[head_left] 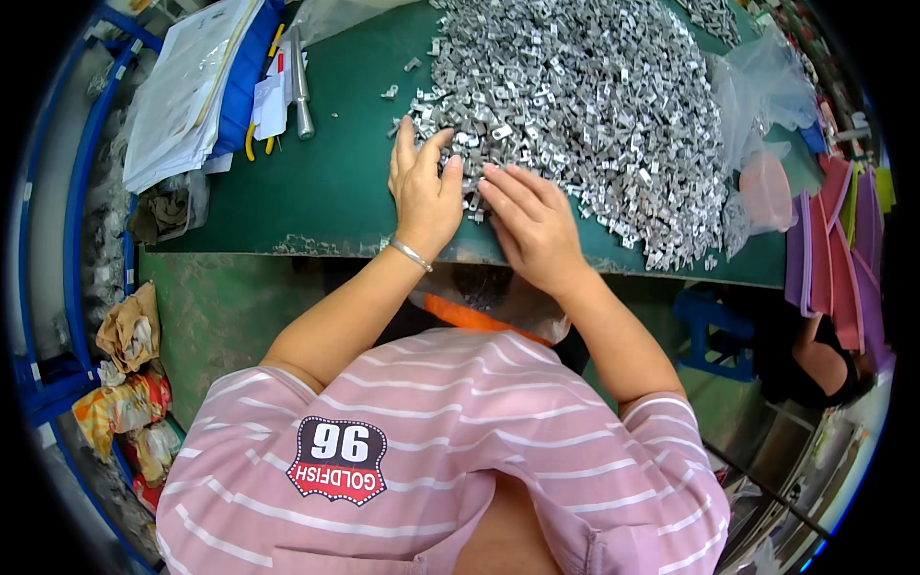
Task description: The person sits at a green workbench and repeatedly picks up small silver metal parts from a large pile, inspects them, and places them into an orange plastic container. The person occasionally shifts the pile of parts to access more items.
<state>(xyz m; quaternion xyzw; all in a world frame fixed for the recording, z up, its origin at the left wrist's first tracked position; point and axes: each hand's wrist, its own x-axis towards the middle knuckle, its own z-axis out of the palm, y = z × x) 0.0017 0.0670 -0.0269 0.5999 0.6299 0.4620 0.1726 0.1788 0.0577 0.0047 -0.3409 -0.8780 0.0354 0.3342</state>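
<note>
A large heap of small silver metal brackets (pixel 585 105) covers much of the green table. At the heap's near left edge, my left hand (pixel 426 192) rests with its fingers spread, fingertips touching the outermost pieces. My right hand (pixel 537 225) lies just to the right, its fingers stretched out over the near edge of the heap. Several brackets show between the two hands. Below the table edge, a clear plastic bag or container with an orange rim (pixel 479 314) sits at my lap, partly hidden by my arms.
Papers (pixel 177 86) lie on a blue tray at the left, beside yellow-handled pliers (pixel 252 142) and a metal rod tool (pixel 301 91). Clear plastic bags (pixel 767 81) and a pinkish round container (pixel 765 190) are at the right. A blue stool (pixel 714 331) and another person's arm (pixel 822 359) are farther right.
</note>
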